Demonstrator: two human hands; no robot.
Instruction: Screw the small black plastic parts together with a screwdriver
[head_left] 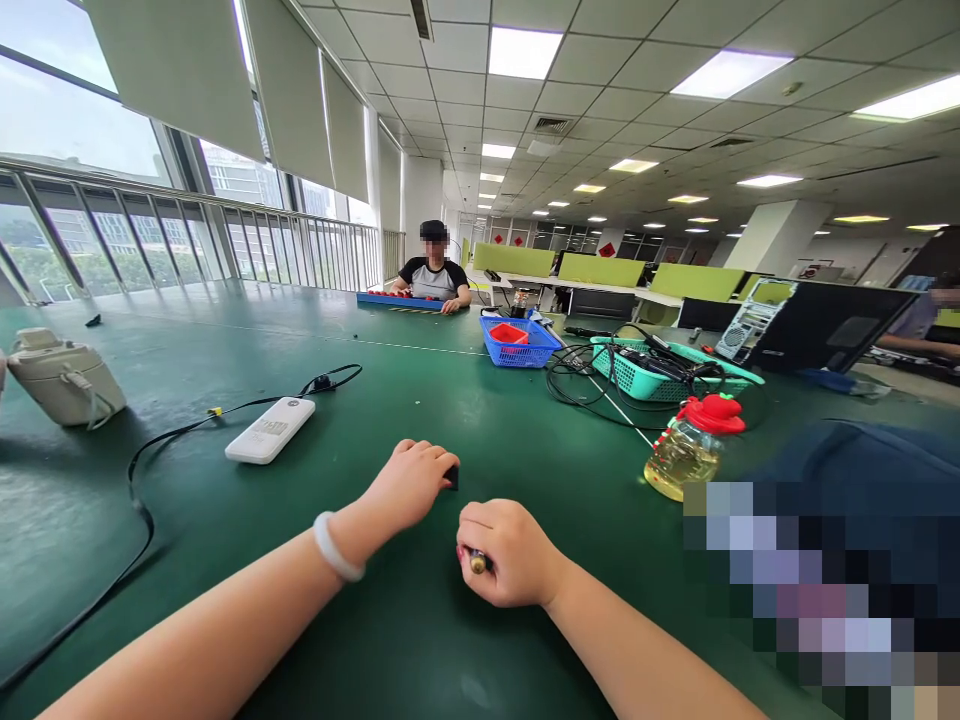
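Note:
My left hand [414, 482], with a white band on its wrist, is closed just above the green table. Its fingers grip a small black object [451, 477] whose kind I cannot make out. Close by on the right, my right hand [510, 552] is curled into a fist around a slim cylinder with a round brass-coloured end [478, 563]. That end faces me, and the rest of the cylinder is hidden in the fist. A bit of red shows at the fingers' left edge. The two hands are apart.
On the left are a white power bank [271, 430], a black cable [142, 500] and a beige bottle [66, 378]. A blue basket [525, 350], a teal basket [637, 375] of cables and a red-lidded jar [684, 458] stand right. Opposite sits a person [435, 272] behind a blue tray.

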